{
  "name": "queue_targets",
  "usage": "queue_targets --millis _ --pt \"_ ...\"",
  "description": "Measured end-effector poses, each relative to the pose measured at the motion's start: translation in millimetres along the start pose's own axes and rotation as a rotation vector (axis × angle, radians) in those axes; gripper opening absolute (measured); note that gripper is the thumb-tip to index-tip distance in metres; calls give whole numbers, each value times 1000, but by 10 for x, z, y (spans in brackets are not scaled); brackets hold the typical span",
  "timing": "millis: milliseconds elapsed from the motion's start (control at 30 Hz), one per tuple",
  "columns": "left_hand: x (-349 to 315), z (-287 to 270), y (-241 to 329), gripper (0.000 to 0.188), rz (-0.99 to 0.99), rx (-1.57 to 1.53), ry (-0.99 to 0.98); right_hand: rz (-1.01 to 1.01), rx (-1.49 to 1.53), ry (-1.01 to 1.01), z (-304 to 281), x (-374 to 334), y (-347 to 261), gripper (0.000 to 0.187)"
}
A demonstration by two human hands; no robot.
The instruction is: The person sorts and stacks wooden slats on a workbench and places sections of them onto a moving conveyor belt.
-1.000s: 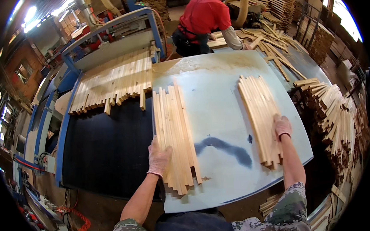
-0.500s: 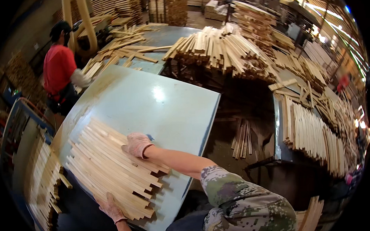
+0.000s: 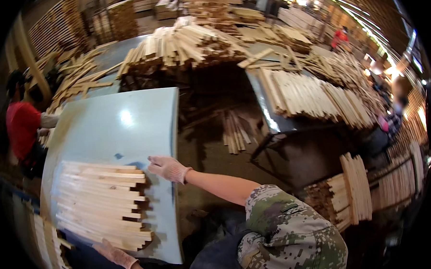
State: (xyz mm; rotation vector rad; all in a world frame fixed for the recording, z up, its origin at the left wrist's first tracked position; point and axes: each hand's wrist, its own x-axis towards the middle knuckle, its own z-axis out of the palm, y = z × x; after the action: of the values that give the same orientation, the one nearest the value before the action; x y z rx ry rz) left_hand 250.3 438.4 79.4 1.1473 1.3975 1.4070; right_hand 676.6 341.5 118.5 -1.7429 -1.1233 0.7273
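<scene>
Wooden strips lie side by side in a flat batch on a pale blue tabletop, their right ends uneven. My left hand, in a pinkish knit glove, rests against the near edge of the batch with its fingers stretched out. Past the far right corner of the strips, my gloved right hand hovers by the tabletop's right edge. Its fingers are extended, and nothing shows in them.
At the left, a person in a red shirt stands beside the table. A large heap of strips lies beyond. Across the aisle, a dark table bears more strips. Stacked boards stand at the right, and loose strips lie on the floor.
The view has swung to the right. My right hand has come off the top of the strips and moved to their right end. My left hand stays at the near edge.
</scene>
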Motion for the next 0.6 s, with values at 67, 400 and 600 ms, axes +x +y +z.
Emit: queue_targets --millis 67,400,600 --pt "-386 318 377 69 99 62 47 -215 4 296 -210 -664 551 54" --pt "-2233 1619 1073 46 16 -17 -983 1071 -136 9 -803 -4143 3020 58" --pt "-3053 2477 120 58 -302 382 -1479 1500 210 277 -965 -5657 3475 53"
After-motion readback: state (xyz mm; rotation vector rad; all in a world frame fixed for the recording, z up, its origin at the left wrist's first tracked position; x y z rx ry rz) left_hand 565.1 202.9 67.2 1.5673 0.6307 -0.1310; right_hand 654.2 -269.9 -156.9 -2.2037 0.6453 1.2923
